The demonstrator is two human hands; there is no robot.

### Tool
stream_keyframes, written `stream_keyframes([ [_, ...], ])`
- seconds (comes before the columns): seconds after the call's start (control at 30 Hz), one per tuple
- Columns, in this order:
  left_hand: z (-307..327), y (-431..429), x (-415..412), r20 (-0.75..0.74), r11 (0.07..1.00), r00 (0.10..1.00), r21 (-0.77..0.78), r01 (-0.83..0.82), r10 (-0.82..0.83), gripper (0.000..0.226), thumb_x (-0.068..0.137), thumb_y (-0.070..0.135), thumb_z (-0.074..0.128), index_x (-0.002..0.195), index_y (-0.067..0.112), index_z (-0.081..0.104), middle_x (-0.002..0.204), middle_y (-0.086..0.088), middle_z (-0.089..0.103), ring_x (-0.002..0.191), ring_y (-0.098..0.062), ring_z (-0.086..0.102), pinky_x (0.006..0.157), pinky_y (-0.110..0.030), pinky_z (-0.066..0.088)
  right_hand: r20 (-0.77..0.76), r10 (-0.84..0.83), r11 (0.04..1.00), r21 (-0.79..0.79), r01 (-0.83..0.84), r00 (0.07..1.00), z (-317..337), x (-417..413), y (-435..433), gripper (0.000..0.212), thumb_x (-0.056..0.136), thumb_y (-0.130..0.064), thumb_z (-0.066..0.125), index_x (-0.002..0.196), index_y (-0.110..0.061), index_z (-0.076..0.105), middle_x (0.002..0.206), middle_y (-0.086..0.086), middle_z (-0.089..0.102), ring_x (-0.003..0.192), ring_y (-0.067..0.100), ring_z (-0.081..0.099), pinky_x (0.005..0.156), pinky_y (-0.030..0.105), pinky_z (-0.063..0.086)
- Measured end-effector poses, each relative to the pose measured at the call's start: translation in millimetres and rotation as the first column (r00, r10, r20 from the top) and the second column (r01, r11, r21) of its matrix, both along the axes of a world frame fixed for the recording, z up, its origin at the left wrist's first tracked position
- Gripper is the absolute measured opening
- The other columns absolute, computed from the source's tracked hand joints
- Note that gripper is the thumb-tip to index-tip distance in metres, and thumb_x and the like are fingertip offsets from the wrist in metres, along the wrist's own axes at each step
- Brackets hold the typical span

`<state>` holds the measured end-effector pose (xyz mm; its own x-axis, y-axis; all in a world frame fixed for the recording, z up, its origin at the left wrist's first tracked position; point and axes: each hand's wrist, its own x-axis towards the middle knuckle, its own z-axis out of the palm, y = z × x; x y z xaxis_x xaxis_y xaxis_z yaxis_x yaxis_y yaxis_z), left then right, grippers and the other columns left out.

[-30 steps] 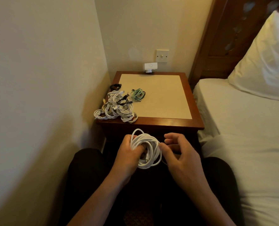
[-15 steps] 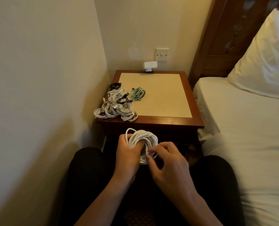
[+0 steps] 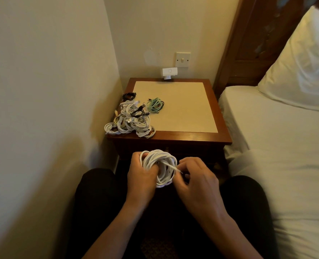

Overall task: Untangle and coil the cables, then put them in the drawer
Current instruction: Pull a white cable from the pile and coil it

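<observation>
White cable (image 3: pixel 157 165) sits in a round coil in my left hand (image 3: pixel 141 177), low in front of the wooden nightstand (image 3: pixel 173 138) and above my lap. The fingers of that hand are curled round the left side of the loops. My right hand (image 3: pixel 197 177) is just beside the coil on the other side, and its fingertips pinch the thin loose end (image 3: pixel 174 168), so the two hands are close together with the coil between them. A second ago the right hand was a little off to the right and the loops hung bigger and looser. Half a second ago it had come in over the middle of the coil. Now it has pulled back to the right, and the loose end runs in a straight line across the loops to its fingertips. I think this means the end has been passed round or through the coil to keep it from falling open, so this cable is nearly done. The pile of other cables (image 3: pixel 129 121) on the left of the nightstand has not moved, and neither has the green cable (image 3: pixel 155 105) next to it. I cannot make out the drawer in the dark under the top, so putting things away looks a long way off
</observation>
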<state>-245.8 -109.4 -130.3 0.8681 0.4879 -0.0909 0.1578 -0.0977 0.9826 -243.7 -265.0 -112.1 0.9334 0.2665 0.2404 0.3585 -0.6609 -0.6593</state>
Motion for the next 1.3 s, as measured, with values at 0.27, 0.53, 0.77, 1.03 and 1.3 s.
stream_keyframes([
  [0.27, 3, 11, 3, -0.04, 0.859, 0.991, -0.504, 0.089, -0.127, 0.031, 0.092, 0.002, 0.069, 0.121, 0.007, 0.06, 0.096, -0.013, 0.069, 0.066, -0.014, 0.062, 0.062, -0.028, 0.054, 0.006, 0.052, 0.997, -0.06, -0.051, 0.999, -19, 6, -19, 0.009, 0.1, -0.03, 0.063, 0.108, -0.035, 0.065, 0.096, -0.021, 0.06, 0.088, -0.002, 0.06, 0.075, 0.023, 0.055],
  [0.53, 3, -4, -4, 0.021, 0.887, 0.991, -0.444, 0.128, -0.133, 0.03, 0.093, 0.014, 0.071, 0.122, 0.012, 0.061, 0.106, -0.016, 0.072, 0.073, -0.014, 0.064, 0.073, -0.033, 0.056, -0.259, -0.079, 0.982, 0.148, 0.121, 0.963, -13, 7, -9, 0.015, 0.104, -0.046, 0.051, 0.095, -0.037, 0.06, 0.084, -0.009, 0.066, 0.078, 0.002, 0.064, 0.065, 0.022, 0.052],
  [0.77, 4, -8, -4, 0.042, 0.919, 0.991, -0.37, 0.133, -0.127, 0.03, 0.094, 0.016, 0.071, 0.122, 0.014, 0.06, 0.109, -0.014, 0.072, 0.084, -0.019, 0.068, 0.078, -0.036, 0.058, -0.666, 0.292, 0.778, 0.583, 0.235, 0.686, -9, 16, -14, 0.049, 0.095, -0.048, 0.065, 0.139, -0.037, 0.05, 0.131, -0.008, 0.066, 0.118, 0.014, 0.067, 0.101, 0.043, 0.057],
  [1.03, 10, -10, -5, 0.052, 0.807, 0.981, -0.561, 0.185, -0.188, 0.046, 0.087, 0.023, 0.07, 0.129, 0.01, 0.057, 0.107, -0.013, 0.071, 0.074, -0.015, 0.065, 0.072, -0.034, 0.057, -0.632, 0.46, 0.672, 0.707, 0.22, 0.624, -10, 18, -25, 0.038, 0.095, -0.016, 0.069, 0.132, -0.017, 0.065, 0.122, 0.009, 0.074, 0.116, 0.026, 0.071, 0.098, 0.045, 0.058],
  [1.3, 2, -12, -4, 0.075, 0.709, 0.969, -0.669, 0.225, -0.236, 0.038, 0.095, 0.022, 0.061, 0.13, 0.007, 0.062, 0.121, -0.017, 0.071, 0.104, -0.025, 0.071, 0.088, -0.041, 0.059, -0.688, 0.438, 0.637, 0.691, 0.34, 0.578, -21, 25, -24, 0.034, 0.087, -0.015, 0.073, 0.121, -0.009, 0.072, 0.115, 0.015, 0.076, 0.109, 0.03, 0.073, 0.093, 0.044, 0.06],
])
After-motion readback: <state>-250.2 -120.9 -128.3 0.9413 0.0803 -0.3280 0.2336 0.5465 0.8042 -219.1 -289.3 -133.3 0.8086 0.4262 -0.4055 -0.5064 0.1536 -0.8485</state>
